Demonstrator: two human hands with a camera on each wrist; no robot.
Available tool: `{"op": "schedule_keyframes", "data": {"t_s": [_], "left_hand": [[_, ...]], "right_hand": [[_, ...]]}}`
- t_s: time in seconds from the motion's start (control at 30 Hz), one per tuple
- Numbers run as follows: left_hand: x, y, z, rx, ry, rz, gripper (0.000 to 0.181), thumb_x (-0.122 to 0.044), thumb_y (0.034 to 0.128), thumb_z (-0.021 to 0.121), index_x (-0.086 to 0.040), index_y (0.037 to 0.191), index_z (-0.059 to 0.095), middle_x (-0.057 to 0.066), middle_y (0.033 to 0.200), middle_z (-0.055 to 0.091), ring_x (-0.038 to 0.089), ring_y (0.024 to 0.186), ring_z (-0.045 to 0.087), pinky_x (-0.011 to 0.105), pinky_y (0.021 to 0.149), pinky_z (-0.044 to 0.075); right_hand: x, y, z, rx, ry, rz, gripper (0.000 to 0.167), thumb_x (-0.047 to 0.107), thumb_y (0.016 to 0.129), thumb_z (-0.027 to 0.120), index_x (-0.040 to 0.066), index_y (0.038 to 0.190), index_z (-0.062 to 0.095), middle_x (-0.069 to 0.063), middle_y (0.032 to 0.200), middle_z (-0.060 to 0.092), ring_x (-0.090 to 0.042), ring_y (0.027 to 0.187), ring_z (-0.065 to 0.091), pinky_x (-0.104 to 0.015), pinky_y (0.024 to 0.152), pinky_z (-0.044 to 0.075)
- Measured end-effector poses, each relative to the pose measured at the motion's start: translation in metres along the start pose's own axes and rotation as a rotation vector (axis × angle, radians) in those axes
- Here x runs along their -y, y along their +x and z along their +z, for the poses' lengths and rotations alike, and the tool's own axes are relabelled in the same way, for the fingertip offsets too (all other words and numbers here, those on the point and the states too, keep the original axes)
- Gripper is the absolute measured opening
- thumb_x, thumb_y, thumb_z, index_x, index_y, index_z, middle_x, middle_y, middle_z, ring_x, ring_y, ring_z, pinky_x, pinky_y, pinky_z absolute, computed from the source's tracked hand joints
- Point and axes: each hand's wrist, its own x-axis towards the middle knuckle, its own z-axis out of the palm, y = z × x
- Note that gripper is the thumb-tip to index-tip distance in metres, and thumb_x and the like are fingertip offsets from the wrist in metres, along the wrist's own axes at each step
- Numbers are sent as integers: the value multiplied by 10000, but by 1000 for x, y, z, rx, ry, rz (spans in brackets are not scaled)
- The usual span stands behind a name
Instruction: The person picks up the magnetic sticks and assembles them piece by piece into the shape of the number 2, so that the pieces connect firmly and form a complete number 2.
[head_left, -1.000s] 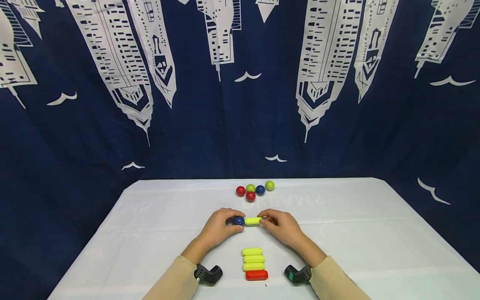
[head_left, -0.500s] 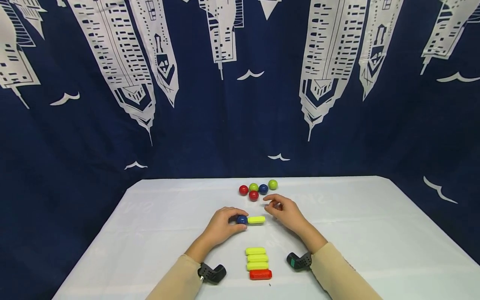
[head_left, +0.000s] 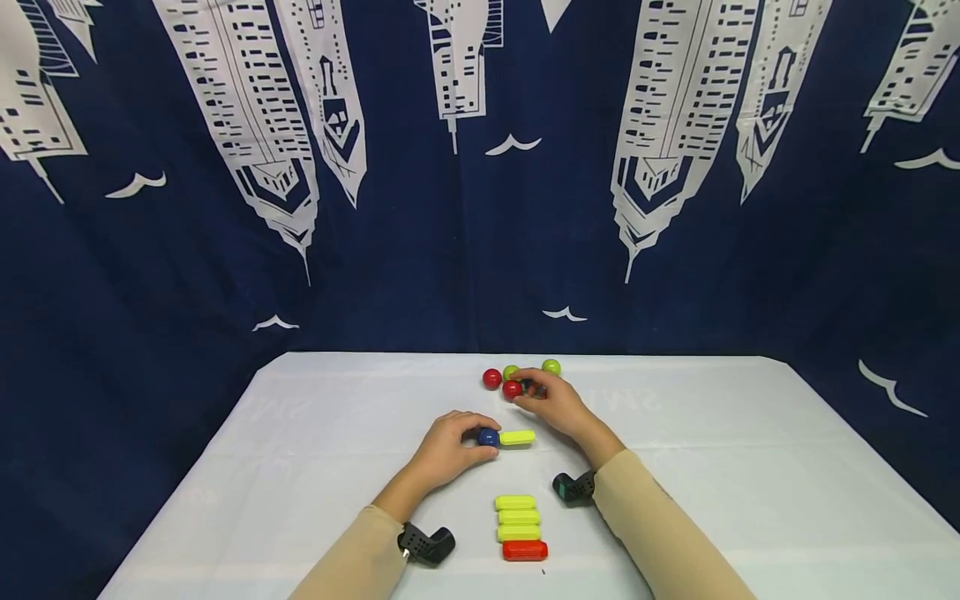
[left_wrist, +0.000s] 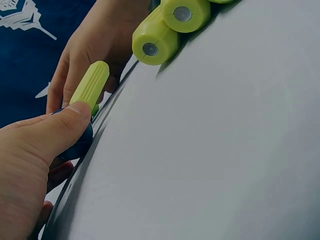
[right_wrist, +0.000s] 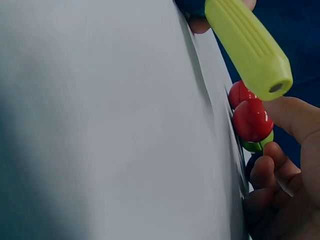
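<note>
In the head view my left hand (head_left: 447, 450) holds a blue ball (head_left: 489, 437) between thumb and fingers. A yellow toy building rod (head_left: 517, 437) sticks out of the ball's right side. The left wrist view shows the ridged yellow rod (left_wrist: 91, 85) beyond the thumb, with the blue ball (left_wrist: 80, 145) partly covered. Farther back, my right hand (head_left: 553, 404) has its thumb and fingers round a red ball (head_left: 512, 390). In the right wrist view that red ball (right_wrist: 251, 120) is between thumb and fingertips; the contact is partly hidden by the rod.
Behind the right hand lie another red ball (head_left: 492, 379) and two green balls, one (head_left: 551, 367) farther right; a blue one is mostly hidden. Nearer, several yellow rods (head_left: 518, 517) lie in a stack-like row with a red rod (head_left: 525, 550) in front. A patterned curtain (head_left: 465, 250) hangs behind the table.
My right hand has let go of the yellow rod and moved away to the red ball at the back. The left hand still holds the blue ball; the view has shifted slightly.
</note>
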Motion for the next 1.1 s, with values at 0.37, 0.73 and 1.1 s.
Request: {"op": "schedule_keyframes", "data": {"t_s": [0.37, 0.73, 1.1], "left_hand": [[-1, 1, 0, 7, 2, -20, 309, -299, 837, 809, -266, 1131, 723, -79, 1125, 734, 115, 1041, 605, 356, 950, 471], [0, 0, 1, 12, 0, -31, 308, -315, 846, 799, -273, 1140, 719, -80, 1136, 730, 124, 1059, 598, 386, 961, 458], [-2, 0, 1, 10, 5, -28, 307, -301, 843, 801, -261, 1136, 721, -63, 1125, 734, 132, 1041, 596, 380, 939, 466]], "right_hand": [[2, 4, 4, -11, -48, 23, 363, 211, 875, 765, 169, 1227, 686, -16, 823, 569, -156, 758, 503, -288, 676, 392], [-1, 0, 6, -27, -75, 38, 322, 211, 871, 766, 173, 1184, 697, -2, 790, 539, -154, 738, 495, -292, 677, 375], [2, -15, -2, -15, -138, 0, 307, 190, 869, 760, 105, 1159, 705, 4, 723, 549, -137, 687, 486, -269, 637, 375]]}}
